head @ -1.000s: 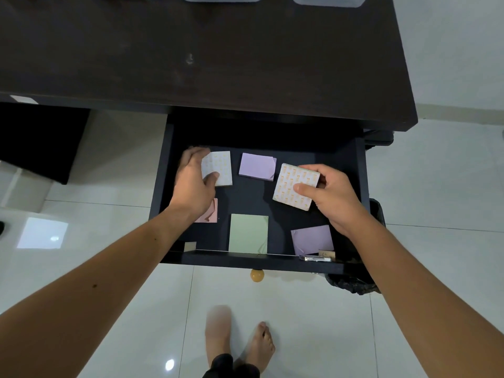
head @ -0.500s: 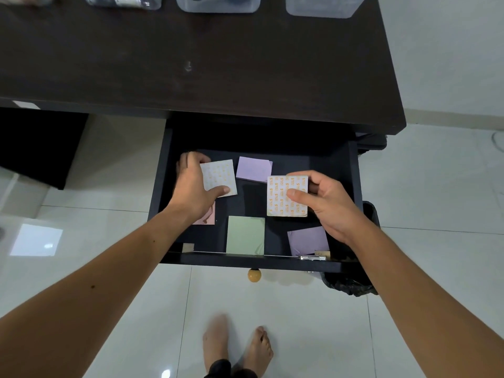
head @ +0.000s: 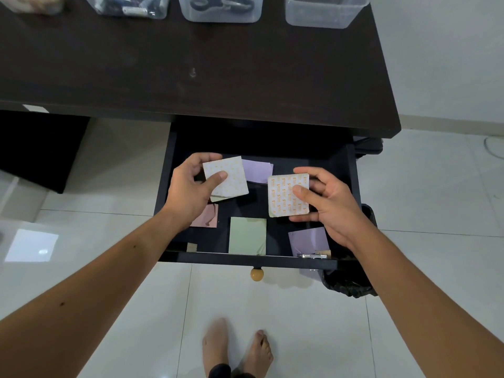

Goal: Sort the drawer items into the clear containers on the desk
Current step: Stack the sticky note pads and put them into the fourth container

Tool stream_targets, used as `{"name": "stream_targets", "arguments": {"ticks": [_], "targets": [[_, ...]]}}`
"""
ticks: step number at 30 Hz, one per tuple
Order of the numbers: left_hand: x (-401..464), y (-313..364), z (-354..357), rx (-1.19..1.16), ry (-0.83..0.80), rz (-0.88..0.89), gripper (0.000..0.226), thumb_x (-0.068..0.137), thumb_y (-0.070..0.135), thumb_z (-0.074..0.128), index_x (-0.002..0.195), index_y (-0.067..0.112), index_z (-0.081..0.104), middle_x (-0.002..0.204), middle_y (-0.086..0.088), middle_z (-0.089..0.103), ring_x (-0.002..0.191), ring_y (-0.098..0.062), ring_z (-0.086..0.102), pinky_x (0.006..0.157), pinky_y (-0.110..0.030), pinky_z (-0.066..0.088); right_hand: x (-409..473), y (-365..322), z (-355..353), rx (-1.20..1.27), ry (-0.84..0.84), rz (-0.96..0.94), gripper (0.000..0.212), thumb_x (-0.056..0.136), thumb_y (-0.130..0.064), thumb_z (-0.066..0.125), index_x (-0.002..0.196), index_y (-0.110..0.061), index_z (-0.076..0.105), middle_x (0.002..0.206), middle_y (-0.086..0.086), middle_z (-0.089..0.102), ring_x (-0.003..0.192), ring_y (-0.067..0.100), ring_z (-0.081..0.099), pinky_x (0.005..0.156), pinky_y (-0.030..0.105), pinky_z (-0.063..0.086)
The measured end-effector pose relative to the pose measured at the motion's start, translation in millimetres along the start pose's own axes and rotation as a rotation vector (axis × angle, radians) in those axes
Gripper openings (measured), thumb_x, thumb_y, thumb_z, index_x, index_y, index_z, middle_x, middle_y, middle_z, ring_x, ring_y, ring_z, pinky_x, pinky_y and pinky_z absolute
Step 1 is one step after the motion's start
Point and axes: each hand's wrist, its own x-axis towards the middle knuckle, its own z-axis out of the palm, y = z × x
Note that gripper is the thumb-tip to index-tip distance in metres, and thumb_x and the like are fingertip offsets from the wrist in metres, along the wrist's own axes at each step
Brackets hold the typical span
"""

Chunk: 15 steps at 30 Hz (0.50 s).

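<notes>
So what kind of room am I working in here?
Probably a home office or study: a dark desk with an open drawer of sticky-note pads, clear containers, tiled floor, bare feet.

Both hands have lifted their little patterned pads up off the drawer floor. The left hand (head: pixel 191 189) now holds its pad (head: pixel 227 177) tipped up, thumb on top. The right hand (head: pixel 331 203) has turned its pad (head: pixel 286 195) straight and pulled it nearer. More of the clear boxes (head: pixel 221 9) on the counter (head: pixel 191 64) now show.
</notes>
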Motion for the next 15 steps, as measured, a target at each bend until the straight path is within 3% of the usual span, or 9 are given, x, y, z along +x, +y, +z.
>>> {"name": "stream_targets", "arguments": {"ticks": [4,10,12,15], "targets": [[-12.0,9.4,6.0,-0.114,-0.090,-0.053,0.026,0.101,0.009,0.068,0.126,0.020,0.065,0.122,0.001,0.076,0.100,-0.021,0.079,0.065,-0.037,0.066,-2.3,-7.7,13.2,0.058,-0.052,0.001,0.035,0.106,-0.005,0.058,0.134,-0.023,0.068,0.124,0.011,0.073,0.114,0.028,0.074,0.080,0.050,0.065],[-23.5,10.7,6.5,-0.236,-0.250,-0.051,0.032,0.102,0.007,0.064,0.132,0.020,0.064,0.128,-0.006,0.075,0.108,-0.026,0.078,0.070,-0.037,0.067,-0.1,-13.6,31.9,0.009,-0.065,-0.045,0.038,0.105,-0.006,0.060,0.136,-0.026,0.066,0.118,0.024,0.067,0.108,0.023,0.076,0.074,0.041,0.066],[-25.0,9.1,3.9,-0.258,-0.291,-0.046,0.036,0.102,0.005,0.064,0.135,0.019,0.063,0.127,-0.006,0.076,0.109,-0.027,0.078,0.071,-0.034,0.066,1.7,-11.6,33.1,-0.046,-0.023,-0.062,0.037,0.103,-0.007,0.064,0.132,-0.029,0.069,0.110,0.023,0.067,0.105,0.023,0.076,0.065,0.035,0.064],[-25.6,7.7,0.9,-0.275,-0.338,-0.015,0.042,0.100,0.003,0.065,0.139,0.019,0.061,0.130,-0.004,0.075,0.112,-0.027,0.077,0.075,-0.034,0.066,3.2,-8.3,33.9,-0.113,0.008,-0.085,0.035,0.101,-0.010,0.068,0.128,-0.032,0.071,0.094,0.010,0.070,0.104,0.022,0.075,0.058,0.029,0.060]]}}
